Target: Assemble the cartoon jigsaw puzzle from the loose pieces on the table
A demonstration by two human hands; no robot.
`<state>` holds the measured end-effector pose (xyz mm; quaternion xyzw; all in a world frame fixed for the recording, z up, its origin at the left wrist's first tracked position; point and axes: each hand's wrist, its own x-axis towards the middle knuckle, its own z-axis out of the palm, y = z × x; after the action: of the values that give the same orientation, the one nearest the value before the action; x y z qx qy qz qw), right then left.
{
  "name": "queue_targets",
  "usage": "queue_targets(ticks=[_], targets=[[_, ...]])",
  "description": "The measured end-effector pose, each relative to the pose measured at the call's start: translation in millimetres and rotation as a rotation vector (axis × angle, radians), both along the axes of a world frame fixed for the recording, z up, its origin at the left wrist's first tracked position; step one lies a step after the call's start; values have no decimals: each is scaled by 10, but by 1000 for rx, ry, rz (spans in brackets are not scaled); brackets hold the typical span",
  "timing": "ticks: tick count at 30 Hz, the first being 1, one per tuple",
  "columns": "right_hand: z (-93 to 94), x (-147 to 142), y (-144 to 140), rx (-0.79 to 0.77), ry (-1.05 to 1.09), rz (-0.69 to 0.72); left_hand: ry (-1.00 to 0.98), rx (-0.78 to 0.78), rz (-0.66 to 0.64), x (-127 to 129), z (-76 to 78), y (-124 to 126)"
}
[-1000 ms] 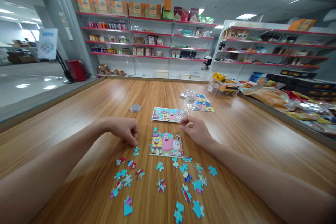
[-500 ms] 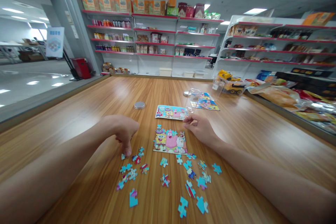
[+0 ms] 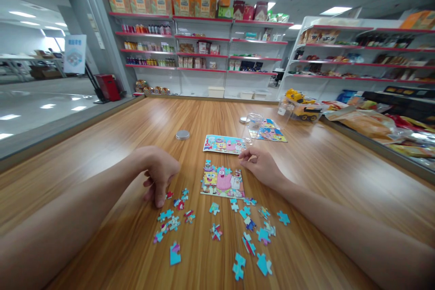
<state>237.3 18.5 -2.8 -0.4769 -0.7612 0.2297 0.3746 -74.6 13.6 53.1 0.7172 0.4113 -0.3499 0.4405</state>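
On the tabletop left of the puzzle, the left hand has been moved beside pieces, seemingly for selection; its grip cannot be told. On the right hand, the fingers are bunched together.

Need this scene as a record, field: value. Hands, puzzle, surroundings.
left hand: fingers pointing down, beside loose pieces; grip unclear
right hand: near the picture card; contact unclear
puzzle: partly assembled, between card and most loose pieces
surface: wood-grain table
also on table: round silvery lid, beyond left hand
background: stocked shelving
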Motion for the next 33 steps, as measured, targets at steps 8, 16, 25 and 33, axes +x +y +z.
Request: queue_targets(ticks=[8,16,25,33], targets=[[22,-11,-15,-6,0,-1,-170,-117,83,-331,-91,236],[5,-1,10,8,-20,-14,-133,-99,59,-396,-220,320],[2,2,5,5,-31,-15,-31,87,115,8,-45,58],[-18,14,25,0,-9,2,-57,124,75,49,-33,42]])
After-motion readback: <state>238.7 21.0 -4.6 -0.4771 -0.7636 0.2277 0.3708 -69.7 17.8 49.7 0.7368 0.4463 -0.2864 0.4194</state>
